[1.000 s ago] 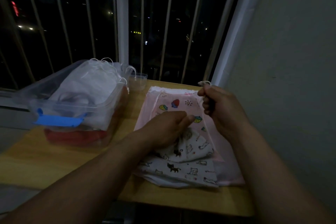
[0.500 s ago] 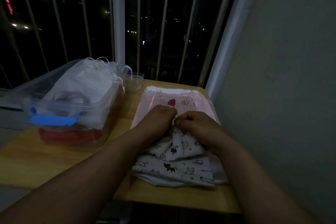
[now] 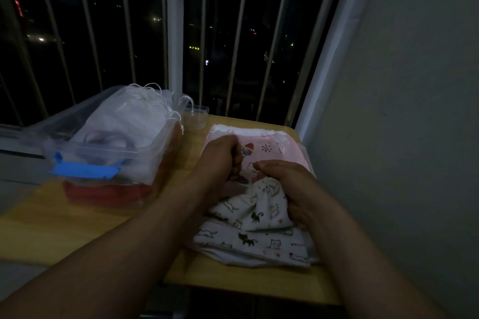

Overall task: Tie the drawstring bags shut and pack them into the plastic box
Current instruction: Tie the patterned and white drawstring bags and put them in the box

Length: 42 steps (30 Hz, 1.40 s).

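The bag (image 3: 254, 212), lying near right on the surface (image 3: 77, 228), is looking soft and light. The right hand (image 3: 285, 179) is gripping its gathered neck, the best hold. The left hand (image 3: 220, 160) is curling, seemingly pinching its hidden cord.

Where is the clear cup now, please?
In the head view, the clear cup stands at the far table edge, between the plastic box and the pink bag.

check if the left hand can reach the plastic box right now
Probably yes: the plastic box stands open just left of the left hand, only bare table between them, though that hand's curled fingers seem busy with the cat-print bag.
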Each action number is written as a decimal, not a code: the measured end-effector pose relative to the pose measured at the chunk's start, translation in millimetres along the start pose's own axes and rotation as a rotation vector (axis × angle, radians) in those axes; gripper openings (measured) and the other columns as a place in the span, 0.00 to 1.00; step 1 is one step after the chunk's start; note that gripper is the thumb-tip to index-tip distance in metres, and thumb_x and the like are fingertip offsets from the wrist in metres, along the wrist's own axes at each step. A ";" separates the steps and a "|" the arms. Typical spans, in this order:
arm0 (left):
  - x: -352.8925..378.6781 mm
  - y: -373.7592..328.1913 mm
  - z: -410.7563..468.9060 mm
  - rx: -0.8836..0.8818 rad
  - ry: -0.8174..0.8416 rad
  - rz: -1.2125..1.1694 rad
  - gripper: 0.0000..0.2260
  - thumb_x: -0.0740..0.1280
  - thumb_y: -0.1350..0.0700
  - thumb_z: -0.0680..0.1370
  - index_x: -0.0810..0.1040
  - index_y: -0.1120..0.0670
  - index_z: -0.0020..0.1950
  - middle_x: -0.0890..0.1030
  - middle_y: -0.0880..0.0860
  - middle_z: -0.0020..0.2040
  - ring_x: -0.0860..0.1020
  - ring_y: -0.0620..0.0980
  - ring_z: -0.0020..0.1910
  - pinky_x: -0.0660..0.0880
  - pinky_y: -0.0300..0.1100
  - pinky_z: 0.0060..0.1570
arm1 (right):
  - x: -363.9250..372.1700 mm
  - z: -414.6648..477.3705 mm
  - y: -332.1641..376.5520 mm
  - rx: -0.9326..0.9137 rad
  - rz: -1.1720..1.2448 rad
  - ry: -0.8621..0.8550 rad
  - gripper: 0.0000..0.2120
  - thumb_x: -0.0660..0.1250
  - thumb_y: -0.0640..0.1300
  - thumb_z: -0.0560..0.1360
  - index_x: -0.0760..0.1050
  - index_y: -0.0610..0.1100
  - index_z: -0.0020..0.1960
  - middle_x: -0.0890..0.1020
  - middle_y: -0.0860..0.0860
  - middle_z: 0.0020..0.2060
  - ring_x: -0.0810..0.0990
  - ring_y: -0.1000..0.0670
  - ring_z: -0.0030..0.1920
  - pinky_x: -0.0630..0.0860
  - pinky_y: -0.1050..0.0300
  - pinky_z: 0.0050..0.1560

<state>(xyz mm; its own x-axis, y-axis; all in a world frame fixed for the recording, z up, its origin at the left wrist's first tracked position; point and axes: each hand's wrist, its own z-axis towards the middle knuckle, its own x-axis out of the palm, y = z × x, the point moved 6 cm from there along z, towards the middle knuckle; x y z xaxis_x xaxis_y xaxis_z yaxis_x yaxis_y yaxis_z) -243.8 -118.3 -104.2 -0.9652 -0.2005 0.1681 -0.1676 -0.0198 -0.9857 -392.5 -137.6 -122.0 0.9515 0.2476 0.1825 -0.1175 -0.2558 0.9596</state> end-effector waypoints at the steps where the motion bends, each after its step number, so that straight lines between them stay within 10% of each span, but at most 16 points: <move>1: -1.3 -4.4 0.5 0.007 0.018 -0.047 0.15 0.55 0.56 0.84 0.73 0.55 0.40 0.69 0.52 0.30 0.66 0.49 0.29 0.65 0.43 0.30 | 0.0 -0.1 2.1 -0.025 -0.099 0.008 0.05 0.72 0.36 0.77 0.85 0.37 0.44 0.87 0.40 0.40 0.86 0.44 0.42 0.83 0.50 0.48; 7: -4.4 -9.8 19.1 0.018 0.084 -0.227 0.19 0.54 0.51 0.88 0.78 0.64 0.56 0.86 0.59 0.44 0.86 0.55 0.43 0.81 0.47 0.44 | 11.6 -5.6 12.9 -0.136 -0.531 0.142 0.09 0.70 0.40 0.79 0.88 0.42 0.44 0.89 0.45 0.43 0.87 0.44 0.49 0.82 0.49 0.58; 14: 12.0 -14.6 19.6 0.057 0.195 -0.221 0.19 0.54 0.50 0.88 0.79 0.62 0.62 0.86 0.62 0.54 0.85 0.58 0.55 0.82 0.47 0.53 | 26.7 -10.6 17.1 -0.277 -0.869 0.210 0.14 0.67 0.49 0.82 0.87 0.42 0.45 0.87 0.52 0.41 0.82 0.56 0.41 0.77 0.53 0.54; 21: 5.8 -19.3 22.4 0.072 0.186 -0.243 0.20 0.54 0.50 0.88 0.77 0.63 0.66 0.86 0.62 0.55 0.85 0.59 0.56 0.81 0.51 0.59 | 17.0 -2.5 6.6 -0.142 -0.604 0.192 0.17 0.68 0.47 0.82 0.85 0.46 0.36 0.88 0.45 0.43 0.84 0.45 0.48 0.78 0.41 0.65; 28: 11.5 -19.9 14.1 0.063 0.215 -0.209 0.20 0.54 0.49 0.88 0.77 0.61 0.67 0.86 0.61 0.55 0.85 0.57 0.55 0.82 0.47 0.54 | 30.1 -10.0 11.4 -0.250 -0.772 0.228 0.13 0.70 0.50 0.80 0.86 0.44 0.42 0.88 0.50 0.42 0.84 0.46 0.50 0.78 0.50 0.59; 36: 8.4 -10.5 -7.0 0.163 0.247 0.537 0.16 0.58 0.40 0.85 0.75 0.46 0.66 0.83 0.46 0.55 0.81 0.45 0.54 0.77 0.49 0.63 | 3.3 -3.1 11.5 -0.169 -0.474 0.122 0.12 0.67 0.40 0.82 0.85 0.39 0.42 0.87 0.45 0.39 0.84 0.49 0.42 0.81 0.54 0.51; 42: 10.7 -8.1 -21.7 0.311 0.269 1.003 0.17 0.58 0.47 0.86 0.72 0.49 0.73 0.78 0.46 0.65 0.77 0.46 0.59 0.70 0.38 0.50 | -7.6 0.9 7.1 -0.090 -0.232 0.114 0.08 0.67 0.35 0.81 0.83 0.36 0.45 0.84 0.42 0.39 0.82 0.46 0.41 0.80 0.53 0.46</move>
<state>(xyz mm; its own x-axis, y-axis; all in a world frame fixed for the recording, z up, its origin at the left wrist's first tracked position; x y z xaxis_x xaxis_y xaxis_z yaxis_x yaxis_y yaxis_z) -257.2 -99.1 -94.1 -0.6526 -0.0426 -0.7565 0.7446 -0.2213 -0.6298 -400.3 -142.2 -116.8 0.9184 0.3947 -0.0268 0.0705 -0.0966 0.9928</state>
